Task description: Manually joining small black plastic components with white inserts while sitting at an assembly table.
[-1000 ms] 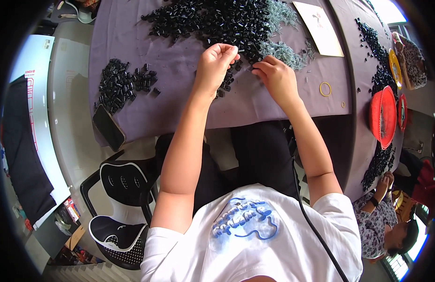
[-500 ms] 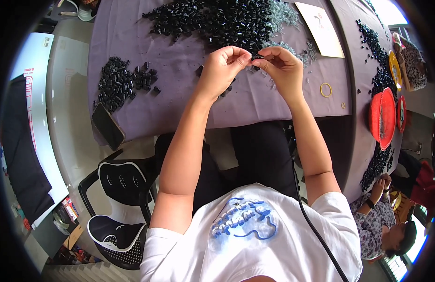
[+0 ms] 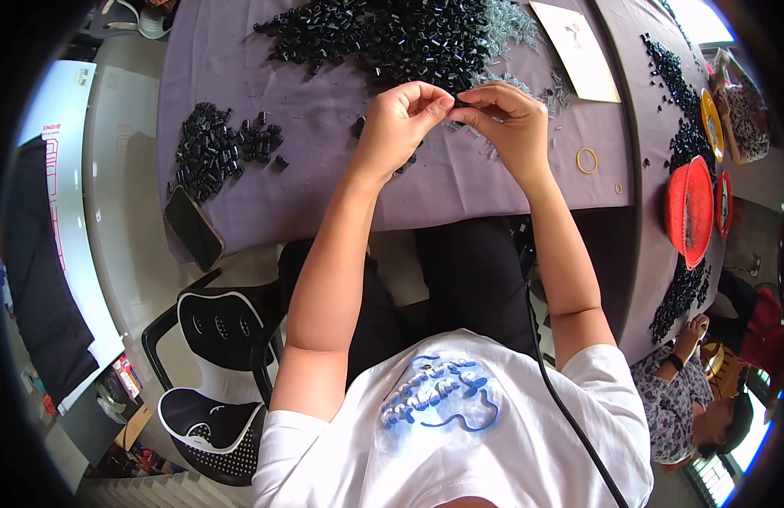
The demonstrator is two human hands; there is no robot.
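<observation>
tiny black piece (image 3: 460,102) mostly hidden between fingertips (image 3: 444,102).

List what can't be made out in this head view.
- Small black part pinched between left hand and right hand: too small, fingers cover it.
- Black pile: cut off by the top edge.
- Red tray contents: edge-on, bent by fisheye rim.

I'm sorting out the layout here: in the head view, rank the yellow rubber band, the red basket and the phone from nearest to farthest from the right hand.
From the right hand:
1. Yellow rubber band, just to its right on the purple cloth.
2. Red basket, farther right, on the neighbouring table.
3. Phone, far left, at the cloth's near edge.
</observation>
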